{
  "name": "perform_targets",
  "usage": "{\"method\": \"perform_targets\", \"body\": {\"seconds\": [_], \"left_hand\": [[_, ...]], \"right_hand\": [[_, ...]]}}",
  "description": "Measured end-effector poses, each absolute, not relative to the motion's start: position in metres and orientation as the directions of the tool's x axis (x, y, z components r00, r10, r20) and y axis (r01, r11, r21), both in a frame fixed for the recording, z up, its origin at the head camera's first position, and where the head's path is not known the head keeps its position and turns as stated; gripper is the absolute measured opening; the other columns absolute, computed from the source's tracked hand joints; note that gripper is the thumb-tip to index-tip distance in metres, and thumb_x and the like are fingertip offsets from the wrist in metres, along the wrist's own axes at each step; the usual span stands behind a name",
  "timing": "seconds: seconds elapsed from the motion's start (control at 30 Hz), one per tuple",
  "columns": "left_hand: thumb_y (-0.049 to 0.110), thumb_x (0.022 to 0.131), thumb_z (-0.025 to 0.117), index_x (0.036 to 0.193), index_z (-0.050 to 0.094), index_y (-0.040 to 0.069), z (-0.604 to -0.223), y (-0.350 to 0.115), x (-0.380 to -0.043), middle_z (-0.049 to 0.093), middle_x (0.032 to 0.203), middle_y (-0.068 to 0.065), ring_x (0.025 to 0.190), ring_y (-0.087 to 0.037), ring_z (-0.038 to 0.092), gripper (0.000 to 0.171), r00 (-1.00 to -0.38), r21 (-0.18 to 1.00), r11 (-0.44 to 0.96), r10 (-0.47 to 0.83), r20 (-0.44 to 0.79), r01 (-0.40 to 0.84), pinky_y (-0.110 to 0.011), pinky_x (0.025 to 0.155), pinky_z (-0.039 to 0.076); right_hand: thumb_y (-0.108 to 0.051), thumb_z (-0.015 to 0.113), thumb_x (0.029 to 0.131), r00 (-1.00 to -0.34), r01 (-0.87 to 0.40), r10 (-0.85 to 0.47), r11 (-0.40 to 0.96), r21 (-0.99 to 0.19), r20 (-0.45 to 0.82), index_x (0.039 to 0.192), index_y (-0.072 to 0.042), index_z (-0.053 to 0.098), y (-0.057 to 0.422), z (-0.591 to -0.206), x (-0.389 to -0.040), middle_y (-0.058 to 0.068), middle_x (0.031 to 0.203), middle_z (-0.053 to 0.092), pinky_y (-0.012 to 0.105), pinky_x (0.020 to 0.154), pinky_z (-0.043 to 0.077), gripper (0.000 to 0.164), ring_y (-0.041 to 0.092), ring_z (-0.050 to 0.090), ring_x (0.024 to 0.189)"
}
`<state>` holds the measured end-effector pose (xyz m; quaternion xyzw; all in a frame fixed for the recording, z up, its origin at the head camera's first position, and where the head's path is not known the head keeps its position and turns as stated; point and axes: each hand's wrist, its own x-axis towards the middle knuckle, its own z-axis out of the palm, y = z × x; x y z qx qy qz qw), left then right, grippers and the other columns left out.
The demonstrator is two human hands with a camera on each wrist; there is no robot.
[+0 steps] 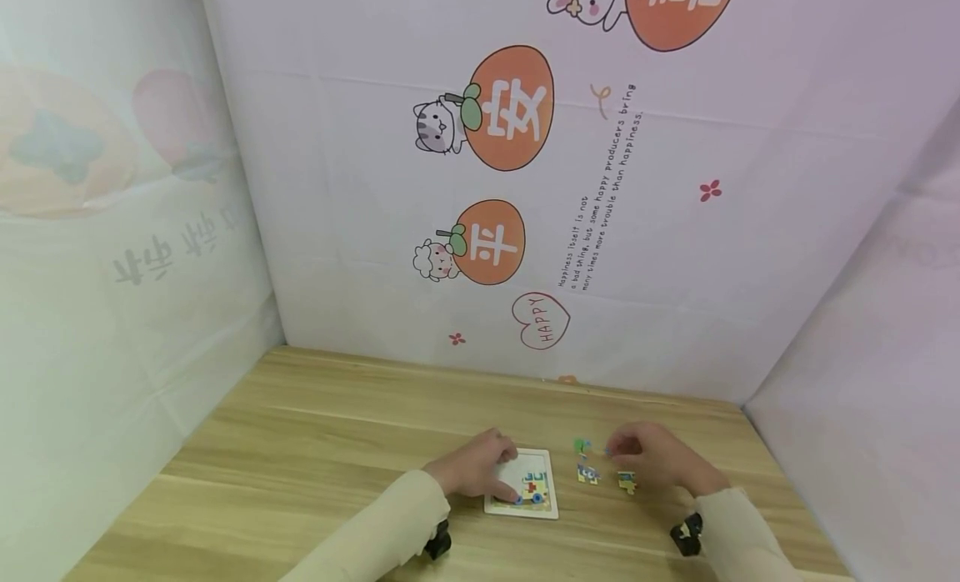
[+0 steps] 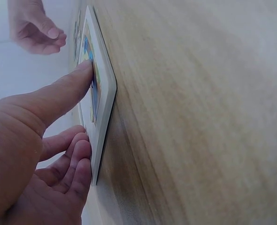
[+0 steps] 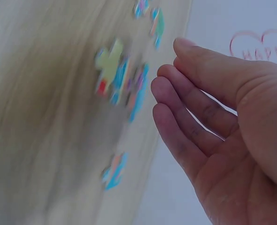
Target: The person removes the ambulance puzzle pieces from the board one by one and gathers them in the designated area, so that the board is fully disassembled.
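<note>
A white-rimmed puzzle tray (image 1: 553,503) lies on the table with a partly assembled picture (image 1: 534,487) of yellow, red and blue in it. My left hand (image 1: 472,465) rests at its left side. In the left wrist view the thumb (image 2: 73,84) presses on the picture while the loosely bent fingers touch the rim. My right hand (image 1: 656,457) hovers right of the tray above loose puzzle pieces. Nothing shows between its fingertips in the right wrist view. Nearby lie a green piece (image 1: 581,446), a blue-and-yellow piece (image 1: 588,474) and a yellow piece (image 1: 627,482).
Wood-grain table (image 1: 300,449) extends left of the tray. A white printed cloth (image 1: 360,232) stands behind it, with cloth walls at both sides. More small pieces, such as a blue-and-orange one (image 3: 114,172), lie beneath the right hand.
</note>
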<state>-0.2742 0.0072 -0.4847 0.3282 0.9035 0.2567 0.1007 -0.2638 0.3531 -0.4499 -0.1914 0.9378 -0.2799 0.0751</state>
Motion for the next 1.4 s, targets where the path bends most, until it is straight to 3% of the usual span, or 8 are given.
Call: {"method": "perform_targets", "body": {"seconds": [0.17,0.33,0.5,0.7,0.97,1.4], "left_hand": [[0.036,0.085,0.09,0.134,0.066,0.005,-0.483,0.007,-0.272,0.062,0.12,-0.001,0.107,-0.008,0.057,0.063,-0.766,0.527,0.656,0.643,-0.016,0.54,-0.024,0.101,0.053],[0.036,0.085,0.09,0.134,0.066,0.006,-0.484,0.008,-0.274,0.061,0.119,0.001,0.106,-0.006,0.056,0.062,-0.773,0.527,0.663,0.635,-0.021,0.531,-0.024,0.101,0.053],[0.037,0.084,0.09,0.133,0.066,0.007,-0.487,0.009,-0.276,0.06,0.119,0.002,0.106,-0.005,0.055,0.062,-0.772,0.533,0.66,0.635,-0.02,0.529,-0.024,0.1,0.052],[0.038,0.085,0.09,0.132,0.066,0.008,-0.487,0.009,-0.276,0.06,0.119,0.002,0.106,-0.005,0.055,0.061,-0.769,0.529,0.662,0.639,-0.026,0.531,-0.023,0.1,0.052],[0.036,0.084,0.091,0.13,0.067,0.006,-0.483,0.01,-0.277,0.06,0.116,0.002,0.103,-0.005,0.055,0.06,-0.763,0.515,0.663,0.646,-0.027,0.543,-0.023,0.097,0.053],[0.039,0.085,0.09,0.128,0.068,0.009,-0.484,0.017,-0.279,0.061,0.114,0.004,0.102,-0.005,0.054,0.057,-0.757,0.458,0.683,0.652,-0.033,0.569,-0.02,0.093,0.053]], "right_hand": [[-0.013,0.08,0.092,-0.888,-0.372,-0.458,0.773,-0.514,-0.046,0.107,-0.008,0.075,0.322,-0.442,-0.264,0.0,0.101,0.075,0.022,0.079,0.058,0.016,0.013,0.069,0.093],[-0.011,0.079,0.092,-0.845,-0.469,-0.535,0.762,-0.447,-0.024,0.11,-0.006,0.077,0.29,-0.436,-0.265,0.004,0.104,0.077,0.031,0.082,0.061,0.019,0.019,0.072,0.095],[-0.006,0.08,0.089,-0.807,-0.515,-0.59,0.727,-0.455,-0.03,0.112,-0.003,0.077,0.268,-0.439,-0.269,0.007,0.106,0.078,0.036,0.084,0.063,0.023,0.021,0.073,0.097],[0.001,0.079,0.087,-0.77,-0.549,-0.637,0.686,-0.477,-0.03,0.112,0.0,0.076,0.252,-0.446,-0.266,0.011,0.11,0.078,0.033,0.082,0.063,0.024,0.021,0.073,0.096],[0.0,0.082,0.086,-0.741,-0.608,-0.671,0.684,-0.403,-0.02,0.109,-0.002,0.076,0.246,-0.458,-0.263,0.01,0.111,0.078,0.028,0.084,0.063,0.024,0.02,0.074,0.098],[0.002,0.082,0.085,-0.757,-0.596,-0.653,0.687,-0.416,0.006,0.106,-0.004,0.076,0.246,-0.469,-0.264,0.007,0.105,0.077,0.022,0.081,0.062,0.022,0.015,0.073,0.093]]}}
